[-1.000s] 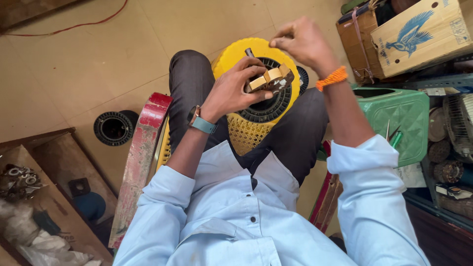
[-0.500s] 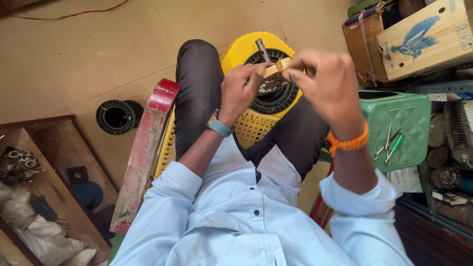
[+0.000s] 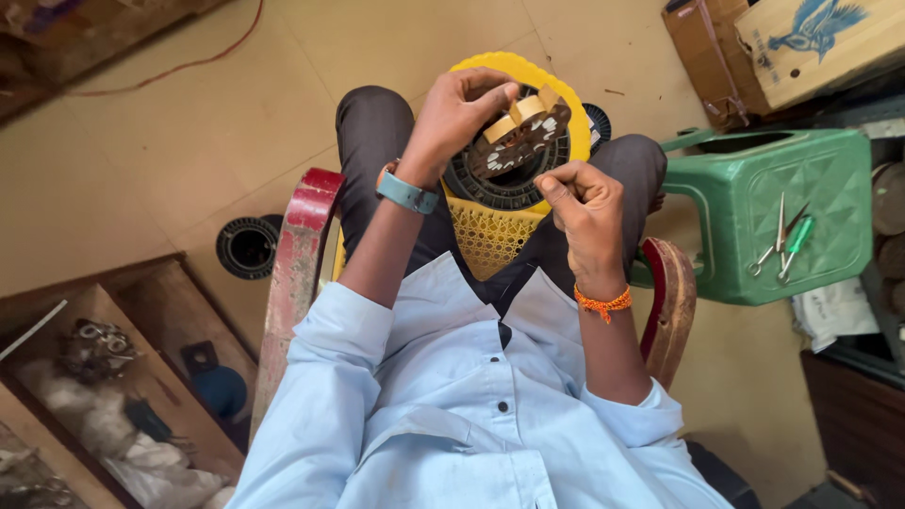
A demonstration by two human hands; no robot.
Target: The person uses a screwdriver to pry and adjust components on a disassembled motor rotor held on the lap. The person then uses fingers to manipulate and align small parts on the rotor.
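Two hands were in view, the left hand (image 3: 459, 111) and the right hand (image 3: 586, 209), with one dark slotted disc (image 3: 520, 139) between them. One yellow perforated basket (image 3: 514, 231) sat on the lap. One green plastic stool (image 3: 787, 215) stood at the right, carrying two hand tools (image 3: 781, 243). One black ring (image 3: 248, 247) lay on the floor. Two cardboard boxes (image 3: 811, 42) stood at top right. One teal watch (image 3: 407, 193) and one orange wristband (image 3: 603, 303) were worn.

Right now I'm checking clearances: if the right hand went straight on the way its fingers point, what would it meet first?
Probably the dark round slotted disc with tan strips, just beyond the right hand; depth is unclear.
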